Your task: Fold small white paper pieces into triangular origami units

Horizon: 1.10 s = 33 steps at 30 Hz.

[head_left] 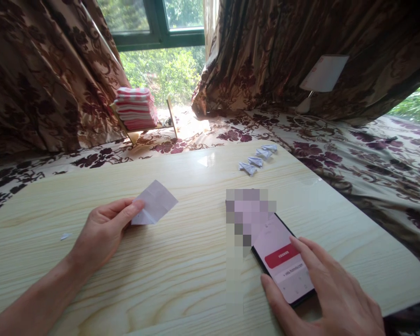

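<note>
My left hand (103, 231) pinches a small square of creased white paper (156, 201) by its lower corner and holds it just above the light wooden table (182, 270). My right hand (327, 291) lies with fingers spread over a black phone (280, 259) that rests flat on the table; the forefinger touches its lit screen near a red button. Part of the screen is blurred out.
Three small folded paper pieces (257, 161) lie in a row at the table's far right. A tiny paper scrap (65, 236) sits at the left. Behind are a stack of pink striped cloths (136, 108) on a wooden stand, floral curtains, and a window.
</note>
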### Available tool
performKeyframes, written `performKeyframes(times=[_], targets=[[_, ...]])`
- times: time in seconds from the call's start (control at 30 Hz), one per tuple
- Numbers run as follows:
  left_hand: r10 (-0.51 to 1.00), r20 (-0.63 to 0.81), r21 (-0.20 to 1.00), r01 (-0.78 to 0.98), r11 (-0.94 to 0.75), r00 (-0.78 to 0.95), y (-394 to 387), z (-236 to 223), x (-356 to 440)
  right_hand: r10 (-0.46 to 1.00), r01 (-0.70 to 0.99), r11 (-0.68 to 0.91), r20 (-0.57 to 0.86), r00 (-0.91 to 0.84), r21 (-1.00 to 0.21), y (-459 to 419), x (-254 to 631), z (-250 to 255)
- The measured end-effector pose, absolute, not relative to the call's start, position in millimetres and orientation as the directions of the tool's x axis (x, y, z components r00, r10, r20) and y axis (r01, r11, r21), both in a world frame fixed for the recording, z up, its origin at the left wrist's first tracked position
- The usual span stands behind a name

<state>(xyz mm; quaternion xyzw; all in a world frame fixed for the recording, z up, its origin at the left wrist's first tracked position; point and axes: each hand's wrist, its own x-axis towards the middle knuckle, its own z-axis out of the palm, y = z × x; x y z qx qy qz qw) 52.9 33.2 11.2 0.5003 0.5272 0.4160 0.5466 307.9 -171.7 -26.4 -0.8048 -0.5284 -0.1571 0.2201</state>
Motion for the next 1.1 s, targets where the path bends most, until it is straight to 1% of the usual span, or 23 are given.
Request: performKeyframes(times=[0.1, 0.2, 0.23, 0.3, 0.4, 0.5, 0.53, 0.57, 0.63, 0.7, 0.73, 0.77, 0.83, 0.9, 0.97, 1.1], targets=[[0.982, -0.143, 0.987, 0.088, 0.132, 0.127, 33, 10, 50, 0.775, 0.896, -0.411, 0.454, 0.439, -0.166, -171, 331, -24], [0.981, -0.122, 0.989, 0.102, 0.107, 0.153, 33, 8, 48, 0.726, 0.825, -0.526, 0.396, 0.561, -0.205, -165, 356, -22], [0.980, -0.118, 0.989, 0.101, 0.103, 0.157, 34, 8, 48, 0.718, 0.812, -0.542, 0.384, 0.581, -0.215, -162, 365, -22], [0.979, -0.120, 0.990, 0.089, 0.107, 0.163, 34, 9, 49, 0.707, 0.800, -0.557, 0.379, 0.597, -0.223, -158, 382, -22], [0.971, -0.159, 0.987, 0.057, 0.151, 0.176, 35, 16, 51, 0.738, 0.812, -0.543, 0.338, 0.583, -0.214, -160, 402, -20], [0.966, -0.161, 0.986, 0.066, 0.150, 0.201, 38, 27, 50, 0.748, 0.824, -0.528, 0.348, 0.565, -0.203, -159, 397, -4], [0.967, -0.143, 0.989, 0.076, 0.130, 0.210, 40, 30, 49, 0.746, 0.839, -0.493, 0.383, 0.545, -0.232, -154, 387, 5], [0.968, -0.120, 0.991, 0.085, 0.104, 0.221, 40, 34, 48, 0.754, 0.863, -0.415, 0.423, 0.503, -0.289, -145, 375, 15], [0.968, -0.085, 0.994, 0.091, 0.065, 0.235, 40, 41, 47, 0.795, 0.889, -0.154, 0.480, 0.371, -0.432, -116, 342, 36], [0.969, -0.063, 0.996, 0.080, 0.045, 0.238, 37, 46, 46, 0.849, 0.807, 0.091, 0.469, 0.243, -0.583, -76, 305, 53], [0.966, -0.062, 0.996, 0.078, 0.044, 0.250, 35, 48, 46, 0.882, 0.731, 0.164, 0.430, 0.192, -0.663, -55, 286, 58], [0.961, -0.062, 0.996, 0.080, 0.042, 0.268, 33, 48, 45, 0.914, 0.639, 0.202, 0.377, 0.150, -0.743, -34, 269, 61], [0.952, -0.054, 0.997, 0.063, 0.037, 0.302, 29, 47, 43, 0.969, 0.456, 0.195, 0.241, 0.045, -0.868, 0, 239, 60], [0.947, -0.054, 0.998, 0.052, 0.039, 0.318, 27, 44, 39, 0.981, 0.381, 0.192, 0.180, -0.068, -0.904, 21, 218, 52], [0.946, -0.069, 0.997, 0.038, 0.060, 0.316, 26, 40, 34, 0.978, 0.348, 0.193, 0.150, -0.148, -0.917, 29, 205, 41], [0.938, -0.142, 0.990, 0.034, 0.138, 0.317, 28, 34, 28, 0.979, 0.282, 0.169, 0.127, -0.162, -0.944, 21, 196, 26]])
